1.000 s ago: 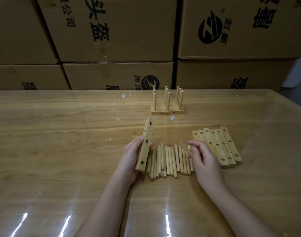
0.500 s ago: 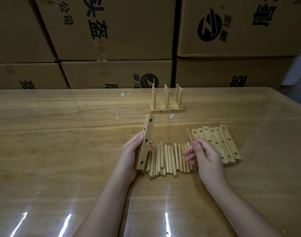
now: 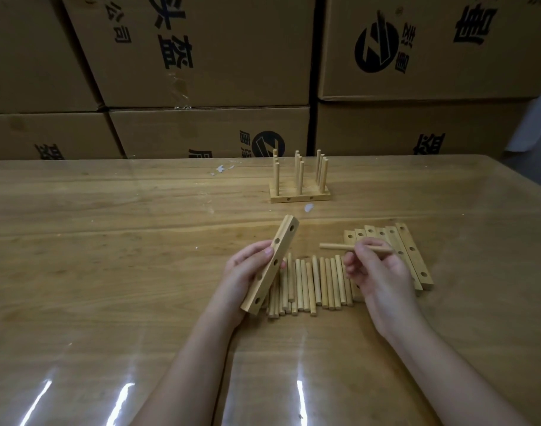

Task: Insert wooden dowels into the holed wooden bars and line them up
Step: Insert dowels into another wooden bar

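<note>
- Left hand (image 3: 247, 272): grips a holed bar (image 3: 272, 272), thumb on one long edge and fingers curled round the other. The bar is held tilted, off the desk (image 3: 109, 241), over the left end of the row of loose dowels (image 3: 318, 281), with its holed face turned towards the camera.
- Right hand (image 3: 379, 278): pinches one dowel (image 3: 333, 246) between thumb and fingertips. The dowel lies about level above the right end of the row, its free end pointing left at the bar but well apart from it.
- Spare bars (image 3: 416, 262): lie flat side by side, touching the right end of the row.
- Finished bars (image 3: 298, 196): stand beyond the row with their dowels upright.
- Risk, alignment: the bar slants while the dowel is level. An end arriving off-axis would likely glance off a hole's rim or jam part-way in.
- Risk, grip: the pinch sits near the dowel's right end, so the long free length could swivel when pushed.
- Risk, support: the bar is held in the air by one hand, so a firm push may twist it.
- Risk, spill: a dropped dowel or bar would land on the row and scatter it.
- Risk, right wrist: it hovers above the spare bars and could knock them askew.
</note>
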The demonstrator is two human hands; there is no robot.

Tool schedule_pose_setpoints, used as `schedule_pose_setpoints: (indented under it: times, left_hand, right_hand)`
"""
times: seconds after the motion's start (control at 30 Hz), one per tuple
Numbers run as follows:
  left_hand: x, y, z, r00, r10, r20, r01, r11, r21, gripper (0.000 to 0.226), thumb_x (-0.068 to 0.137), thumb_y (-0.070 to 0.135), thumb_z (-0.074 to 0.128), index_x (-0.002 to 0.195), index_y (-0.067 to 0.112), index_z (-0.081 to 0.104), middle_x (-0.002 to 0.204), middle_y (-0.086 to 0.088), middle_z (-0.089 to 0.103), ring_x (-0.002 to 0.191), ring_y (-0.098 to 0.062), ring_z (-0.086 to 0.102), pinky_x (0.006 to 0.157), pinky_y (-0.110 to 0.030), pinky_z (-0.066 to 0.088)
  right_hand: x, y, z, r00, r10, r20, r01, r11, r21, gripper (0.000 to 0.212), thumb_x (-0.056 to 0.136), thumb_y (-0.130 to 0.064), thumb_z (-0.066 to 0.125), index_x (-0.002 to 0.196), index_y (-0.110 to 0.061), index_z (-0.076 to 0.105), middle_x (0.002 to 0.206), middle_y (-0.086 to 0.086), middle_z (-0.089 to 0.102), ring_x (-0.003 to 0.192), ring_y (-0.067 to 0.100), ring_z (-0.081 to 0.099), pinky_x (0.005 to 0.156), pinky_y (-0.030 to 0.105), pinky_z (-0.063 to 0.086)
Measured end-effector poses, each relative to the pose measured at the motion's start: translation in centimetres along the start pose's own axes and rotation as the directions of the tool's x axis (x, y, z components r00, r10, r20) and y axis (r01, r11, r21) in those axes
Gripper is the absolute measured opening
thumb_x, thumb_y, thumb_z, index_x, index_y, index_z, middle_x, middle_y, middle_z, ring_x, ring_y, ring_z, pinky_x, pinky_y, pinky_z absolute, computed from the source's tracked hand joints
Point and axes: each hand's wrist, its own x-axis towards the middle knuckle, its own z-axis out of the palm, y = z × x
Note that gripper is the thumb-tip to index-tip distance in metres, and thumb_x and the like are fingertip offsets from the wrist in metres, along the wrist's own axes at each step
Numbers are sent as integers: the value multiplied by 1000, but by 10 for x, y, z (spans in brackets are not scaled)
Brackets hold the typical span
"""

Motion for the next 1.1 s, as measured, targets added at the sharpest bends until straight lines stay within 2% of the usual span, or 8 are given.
schedule_pose_setpoints:
  times: [0.3, 0.5, 0.67, 0.8, 0.87, 0.97, 1.07, 1.1]
  left_hand:
    - [-3, 0, 4, 998, -9, 61, 2, 995, 104, 29, 75, 27, 68, 103, 23, 75, 87, -10, 74, 80, -16, 71, 65, -23, 54]
    - [-4, 2, 4, 997, -5, 77, -3, 995, 96, 34, 71, 30, 71, 103, 21, 75, 85, -10, 73, 76, -15, 70, 61, -21, 53]
    - [-4, 2, 4, 998, 1, 63, -6, 996, 92, 37, 70, 33, 73, 104, 20, 75, 86, -11, 73, 77, -16, 70, 61, -22, 53]
    - [-3, 0, 3, 997, -8, 71, 1, 995, 101, 30, 74, 27, 68, 103, 22, 75, 86, -9, 74, 77, -15, 71, 61, -21, 53]
    - [-3, 0, 3, 997, -10, 71, 2, 994, 112, 31, 74, 29, 69, 104, 24, 75, 85, -8, 74, 77, -15, 70, 61, -21, 52]
    - [-3, 0, 2, 997, -11, 73, 1, 991, 133, 32, 75, 31, 68, 106, 26, 75, 85, -7, 74, 78, -14, 70, 63, -20, 52]
    - [-2, -2, 2, 997, -10, 78, -1, 991, 133, 32, 75, 31, 69, 106, 25, 75, 86, -8, 75, 81, -15, 70, 67, -21, 53]
    - [-2, -2, 2, 997, -10, 79, 0, 991, 130, 33, 74, 31, 70, 106, 25, 75, 86, -8, 75, 82, -15, 70, 67, -21, 53]
  right_hand:
    - [-4, 2, 2, 993, 50, 109, -50, 999, -10, 34, 73, -19, 65, 101, -1, 58, 82, 13, 70, 77, 21, 67, 67, 23, 54]
    - [-3, 5, 2, 992, 75, 98, -68, 995, -73, 28, 67, -23, 71, 94, -14, 67, 81, 7, 69, 75, 16, 63, 68, 23, 52]
    - [-2, 5, 0, 993, 78, 90, -78, 997, -11, 21, 63, -26, 74, 83, -21, 73, 73, -3, 62, 68, 10, 56, 66, 23, 48]
    - [-3, 4, 2, 988, 47, 145, -40, 998, -53, 19, 76, -31, 64, 90, -19, 68, 89, 2, 70, 89, 16, 67, 75, 29, 55]
    - [-5, 2, 4, 980, 4, 197, 24, 990, -137, 18, 84, -33, 55, 95, -21, 64, 78, 3, 67, 78, 20, 68, 69, 28, 55]
    - [-9, 5, 5, 967, -68, 247, 165, 901, -400, 23, 88, -42, 45, 98, -39, 66, 60, -7, 56, 52, 5, 52, 50, 15, 44]
    - [-11, 12, 5, 955, -106, 278, 254, 774, -580, 23, 94, -32, 44, 105, -48, 57, 81, 4, 65, 69, 18, 58, 58, 21, 45]
    - [-11, 14, 5, 948, -117, 295, 278, 756, -593, 28, 95, -25, 45, 104, -50, 54, 86, 0, 65, 74, 15, 58, 62, 18, 45]
